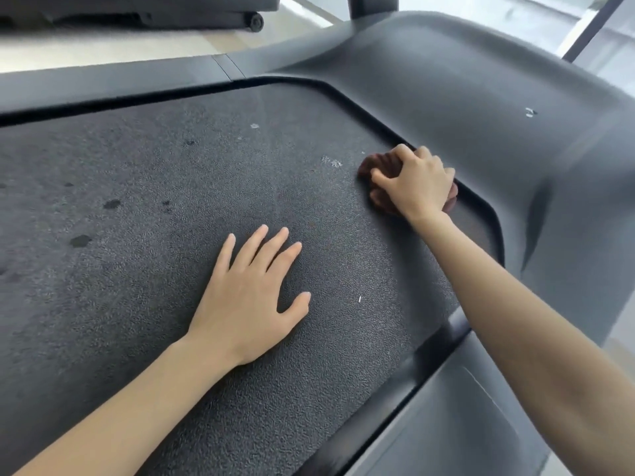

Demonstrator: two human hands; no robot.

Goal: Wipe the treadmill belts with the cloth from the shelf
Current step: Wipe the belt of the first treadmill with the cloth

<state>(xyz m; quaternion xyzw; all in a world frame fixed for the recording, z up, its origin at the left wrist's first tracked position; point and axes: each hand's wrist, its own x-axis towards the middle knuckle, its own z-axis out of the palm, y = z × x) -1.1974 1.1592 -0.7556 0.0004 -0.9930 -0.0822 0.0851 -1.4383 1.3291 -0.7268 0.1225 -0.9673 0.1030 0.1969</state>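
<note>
Right hand [417, 182] clenched on a bunched brown cloth [381, 166], fingers curled over the top, pressing it down onto the treadmill belt [154, 207] at the far right corner, just beside the curved edge of the grey motor cover [481, 97]. Cloth mostly hidden under the hand, showing at the left and below the wrist. Left hand [249, 300] flat on the belt nearer the camera, palm down, fingers spread apart and holding nothing, well apart from the cloth. Both forearms bare. Belt surface dark and pebbled, with several darker spots [111, 203] toward the left and a few pale flecks [331, 162] just left of the cloth. Black side rail [405, 383] running along the belt's right edge. Pale floor [137, 46] beyond the far rail, with the wheeled base of another machine [256, 21] at the top.
</note>
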